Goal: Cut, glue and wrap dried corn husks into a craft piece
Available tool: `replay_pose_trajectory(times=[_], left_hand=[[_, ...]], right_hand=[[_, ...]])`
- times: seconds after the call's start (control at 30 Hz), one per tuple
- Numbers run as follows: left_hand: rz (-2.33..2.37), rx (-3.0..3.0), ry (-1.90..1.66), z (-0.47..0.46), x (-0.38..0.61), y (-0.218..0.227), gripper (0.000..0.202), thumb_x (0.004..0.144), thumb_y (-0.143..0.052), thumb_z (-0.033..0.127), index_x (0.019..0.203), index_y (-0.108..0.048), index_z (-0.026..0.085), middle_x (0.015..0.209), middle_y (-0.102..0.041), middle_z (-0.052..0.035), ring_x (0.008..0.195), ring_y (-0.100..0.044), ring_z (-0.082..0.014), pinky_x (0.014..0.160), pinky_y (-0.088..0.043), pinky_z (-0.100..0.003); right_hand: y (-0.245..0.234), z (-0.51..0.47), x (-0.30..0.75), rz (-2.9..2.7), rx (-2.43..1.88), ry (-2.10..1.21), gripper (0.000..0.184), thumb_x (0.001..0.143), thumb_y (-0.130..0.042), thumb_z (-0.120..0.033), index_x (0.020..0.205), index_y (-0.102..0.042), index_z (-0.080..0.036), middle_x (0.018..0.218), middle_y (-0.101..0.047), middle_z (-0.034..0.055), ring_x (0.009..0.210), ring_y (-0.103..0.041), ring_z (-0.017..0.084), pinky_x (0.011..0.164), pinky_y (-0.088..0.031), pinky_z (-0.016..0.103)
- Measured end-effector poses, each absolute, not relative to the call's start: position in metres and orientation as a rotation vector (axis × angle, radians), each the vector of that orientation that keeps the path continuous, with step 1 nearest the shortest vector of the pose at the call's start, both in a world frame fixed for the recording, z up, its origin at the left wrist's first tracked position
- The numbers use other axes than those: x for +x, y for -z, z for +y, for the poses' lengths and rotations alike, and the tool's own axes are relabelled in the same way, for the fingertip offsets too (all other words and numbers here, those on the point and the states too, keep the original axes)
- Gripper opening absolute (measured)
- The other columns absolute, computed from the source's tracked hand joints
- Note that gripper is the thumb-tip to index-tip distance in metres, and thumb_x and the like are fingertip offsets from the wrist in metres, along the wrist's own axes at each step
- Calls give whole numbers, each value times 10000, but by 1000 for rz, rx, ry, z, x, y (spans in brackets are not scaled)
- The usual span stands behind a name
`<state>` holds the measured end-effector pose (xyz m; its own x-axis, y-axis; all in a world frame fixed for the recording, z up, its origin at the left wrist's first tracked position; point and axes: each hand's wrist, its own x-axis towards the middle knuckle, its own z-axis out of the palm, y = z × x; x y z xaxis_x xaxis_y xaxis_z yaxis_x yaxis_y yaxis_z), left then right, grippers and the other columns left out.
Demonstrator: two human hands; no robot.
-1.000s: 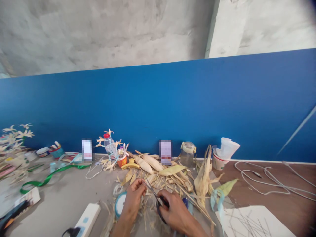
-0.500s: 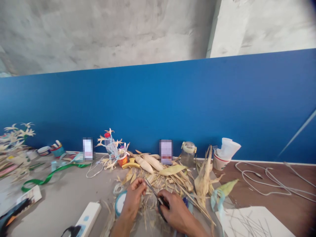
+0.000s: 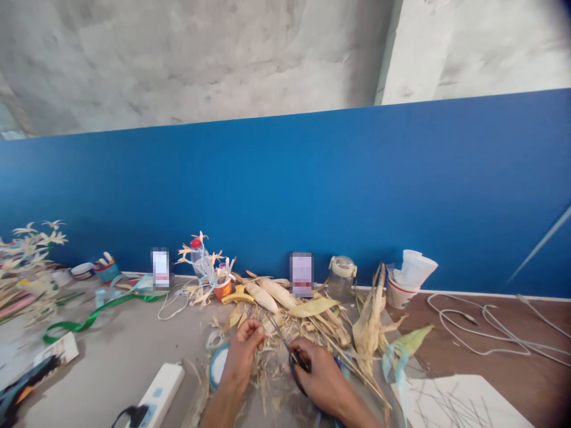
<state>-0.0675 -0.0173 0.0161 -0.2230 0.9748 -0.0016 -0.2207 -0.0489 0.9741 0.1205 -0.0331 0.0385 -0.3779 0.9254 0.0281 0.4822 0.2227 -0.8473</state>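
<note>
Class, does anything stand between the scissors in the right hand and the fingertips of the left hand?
Nothing visible does. An open gap separates the left hand from the scissors in the right hand; dried scraps lie below.

The right hand [image 3: 319,375] holds scissors [image 3: 293,364] near the left hand [image 3: 241,352], before dried husks [image 3: 275,292]

Faces a mottled grey concrete wall [image 3: 200,65] above a long flat blue partition [image 3: 285,196], with a matte grey tabletop [image 3: 116,339] below.
</note>
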Motion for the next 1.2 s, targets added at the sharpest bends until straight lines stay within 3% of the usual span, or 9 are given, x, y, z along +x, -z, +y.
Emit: replay_pose_trajectory(times=[0.43,1.2], left_hand=[[1260,1029,-1515,-19,-66,-22,326,657,-729,474,658,-584,182,566,-530,30,539,-427,-117,550,-337,-243],[1245,997,-1539,-17,-67,-19,289,663,-733,429,674,-596,174,568,-530,33,529,-428,-111,546,-339,-236]], right_hand=[[-48,-37,119,-2007,-1313,-1072,209,676,-535,-148,861,-626,-181,567,-432,-65,542,-398,109,532,-258,221],[-49,-42,119,-2127,-1374,-904,287,677,-518,-156,922,-658,-210,601,-540,-35,596,-443,136,577,-291,224]])
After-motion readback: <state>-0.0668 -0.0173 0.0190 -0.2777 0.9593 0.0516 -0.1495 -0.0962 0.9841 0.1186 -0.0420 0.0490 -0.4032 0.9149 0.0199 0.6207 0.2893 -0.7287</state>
